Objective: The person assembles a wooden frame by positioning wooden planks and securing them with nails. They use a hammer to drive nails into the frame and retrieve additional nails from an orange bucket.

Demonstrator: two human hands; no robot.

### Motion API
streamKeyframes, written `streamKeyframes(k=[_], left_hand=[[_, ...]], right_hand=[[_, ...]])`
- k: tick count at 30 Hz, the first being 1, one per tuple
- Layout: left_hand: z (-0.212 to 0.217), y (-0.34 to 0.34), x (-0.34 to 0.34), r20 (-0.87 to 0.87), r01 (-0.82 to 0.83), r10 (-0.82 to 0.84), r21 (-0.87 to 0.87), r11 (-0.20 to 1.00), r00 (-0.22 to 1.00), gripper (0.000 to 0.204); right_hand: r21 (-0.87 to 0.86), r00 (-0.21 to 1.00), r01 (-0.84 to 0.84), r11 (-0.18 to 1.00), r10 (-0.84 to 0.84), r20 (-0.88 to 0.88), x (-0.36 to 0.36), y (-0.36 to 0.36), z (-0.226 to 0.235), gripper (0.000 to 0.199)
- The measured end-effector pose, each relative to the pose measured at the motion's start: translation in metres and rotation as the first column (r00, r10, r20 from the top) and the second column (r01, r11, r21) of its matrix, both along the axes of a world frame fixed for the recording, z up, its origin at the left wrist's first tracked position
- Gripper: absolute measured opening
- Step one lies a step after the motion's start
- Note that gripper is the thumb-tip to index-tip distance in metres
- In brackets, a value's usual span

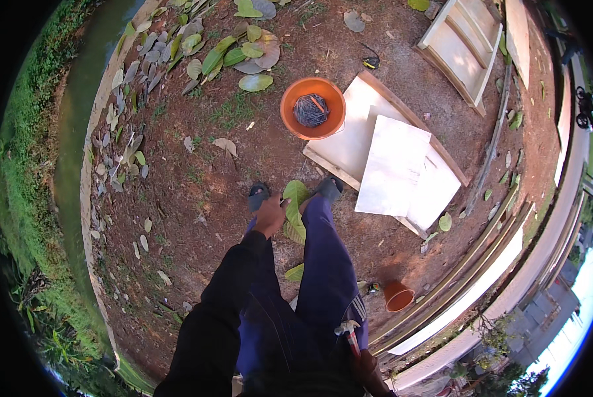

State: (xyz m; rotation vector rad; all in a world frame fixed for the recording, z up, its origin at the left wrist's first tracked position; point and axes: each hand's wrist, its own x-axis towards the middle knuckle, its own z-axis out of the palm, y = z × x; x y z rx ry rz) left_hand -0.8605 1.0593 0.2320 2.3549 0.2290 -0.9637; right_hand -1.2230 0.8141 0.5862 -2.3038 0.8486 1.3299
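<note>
The right hand (367,366) grips a hammer (353,341), well apart from the left hand (269,217), which (its grip I cannot tell) is beside a green leaf (296,194), an orange bucket (335,104) beyond.

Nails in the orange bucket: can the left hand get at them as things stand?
Probably, with a forward lean: the orange bucket is open-topped, nothing covers the nails, and mostly bare ground separates it from the left hand.

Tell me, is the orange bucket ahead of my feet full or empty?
Neither: the orange bucket is partly filled. Dark pieces, apparently nails, lie heaped at its bottom, with bare wall around them.
</note>
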Motion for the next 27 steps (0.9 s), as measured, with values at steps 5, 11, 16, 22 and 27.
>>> streamKeyframes(k=[5, 11, 16, 22, 27], left_hand=[[-0.227, -0.055, 0.011, -0.095, 0.177, -0.174, 0.025, 0.984, 0.98, 0.04], [-0.33, -0.111, 0.036, -0.17, 0.098, -0.067, 0.182, 0.978, 0.983, 0.033], [-0.35, -0.105, 0.045, -0.196, 0.414, -0.382, 0.166, 0.895, 0.903, 0.032], [-0.298, -0.095, 0.059, -0.298, 0.439, -0.395, 0.094, 0.894, 0.869, 0.031], [-0.232, -0.134, 0.059, -0.176, 0.384, -0.43, -0.244, 0.891, 0.886, 0.033]], right_hand=[[-0.03, 0.911, 0.265, 0.964, -0.26, -0.32, 0.076, 0.032, -0.037, 0.038], [-0.064, 0.825, 0.379, 0.923, -0.368, -0.429, 0.116, 0.016, -0.072, 0.038], [-0.05, 0.785, 0.454, 0.89, -0.426, -0.451, 0.134, 0.009, -0.084, 0.038], [-0.012, 0.748, 0.561, 0.827, -0.514, -0.42, 0.147, 0.017, -0.076, 0.04], [-0.006, 0.704, 0.665, 0.747, -0.63, -0.329, 0.165, 0.029, -0.076, 0.042]])
